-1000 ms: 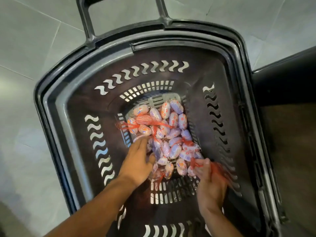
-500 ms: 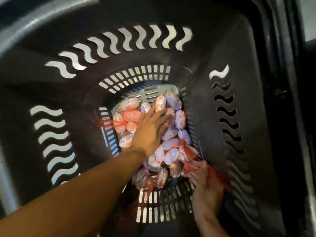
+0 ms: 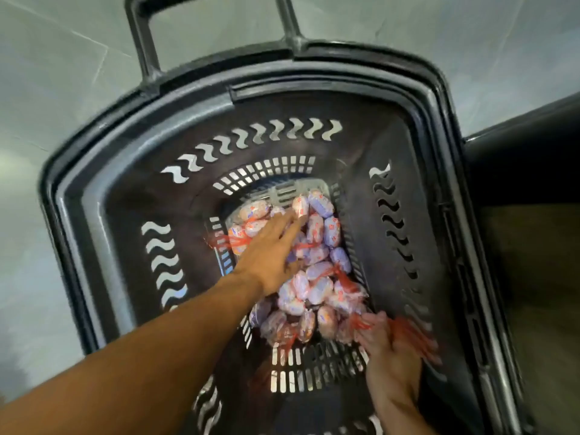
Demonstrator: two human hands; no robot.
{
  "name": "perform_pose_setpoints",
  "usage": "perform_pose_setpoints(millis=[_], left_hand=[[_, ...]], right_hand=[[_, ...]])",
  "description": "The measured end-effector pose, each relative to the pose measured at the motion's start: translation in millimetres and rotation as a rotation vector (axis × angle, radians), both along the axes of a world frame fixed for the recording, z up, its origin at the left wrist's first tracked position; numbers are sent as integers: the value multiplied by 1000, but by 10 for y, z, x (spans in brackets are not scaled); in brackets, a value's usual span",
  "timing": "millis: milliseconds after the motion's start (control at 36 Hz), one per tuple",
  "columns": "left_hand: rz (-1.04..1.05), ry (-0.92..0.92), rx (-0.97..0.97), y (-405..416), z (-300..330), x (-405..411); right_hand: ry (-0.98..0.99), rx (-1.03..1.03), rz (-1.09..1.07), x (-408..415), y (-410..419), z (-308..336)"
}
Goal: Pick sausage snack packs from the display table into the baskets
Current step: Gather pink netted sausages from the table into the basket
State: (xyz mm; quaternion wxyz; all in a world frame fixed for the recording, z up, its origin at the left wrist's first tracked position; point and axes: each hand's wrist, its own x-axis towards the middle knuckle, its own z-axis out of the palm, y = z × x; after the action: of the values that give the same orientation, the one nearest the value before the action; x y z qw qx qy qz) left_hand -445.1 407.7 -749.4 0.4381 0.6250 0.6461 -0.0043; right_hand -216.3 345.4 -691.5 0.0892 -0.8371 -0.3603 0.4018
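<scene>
A deep black plastic basket point(image 3: 131, 158) stands on the floor below me. Several sausage snack packs point(image 3: 317, 284), small wrapped sausages in red net bags, lie heaped on its bottom. My left hand point(image 3: 270, 252) reaches deep inside and rests flat on the far packs with straight fingers. My right hand point(image 3: 387, 350) is at the near right of the heap, blurred, with its fingers curled round the red netting point(image 3: 408, 332) of a pack.
The basket's pull handle point(image 3: 141, 36) rises at the far side over grey floor tiles point(image 3: 47, 89). A dark table edge point(image 3: 527, 164) stands close to the basket's right rim. The basket walls have wavy slots.
The camera has pulled back up, so the whole basket rim shows again. My left hand stays stretched over the far packs. My right hand still holds the red netting.
</scene>
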Motion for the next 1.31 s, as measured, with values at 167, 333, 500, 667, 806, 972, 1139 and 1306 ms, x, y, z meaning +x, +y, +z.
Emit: perform_pose_setpoints(millis=[167, 333, 500, 667, 806, 972, 1139, 1306], left_hand=[[-135, 148, 44, -107, -604, 197], [-68, 143, 177, -197, -910, 363], [134, 19, 272, -78, -856, 422], [302, -248, 403, 61, -712, 490], [602, -370, 376, 35, -425, 564], [844, -445, 204, -117, 126, 494], [837, -482, 26, -382, 972, 330], [936, -677, -196, -556, 2183, 72]], right_hand=[[69, 25, -57, 51, -50, -342], [54, 50, -7, 69, -64, -548], [202, 8, -142, 36, -3, -612], [153, -6, -148, -1, -58, -652], [154, 51, -181, 11, -17, -499], [133, 108, -132, -6, -68, -47], [217, 66, -147, 21, -42, 626], [164, 201, -81, -155, 130, 1739]])
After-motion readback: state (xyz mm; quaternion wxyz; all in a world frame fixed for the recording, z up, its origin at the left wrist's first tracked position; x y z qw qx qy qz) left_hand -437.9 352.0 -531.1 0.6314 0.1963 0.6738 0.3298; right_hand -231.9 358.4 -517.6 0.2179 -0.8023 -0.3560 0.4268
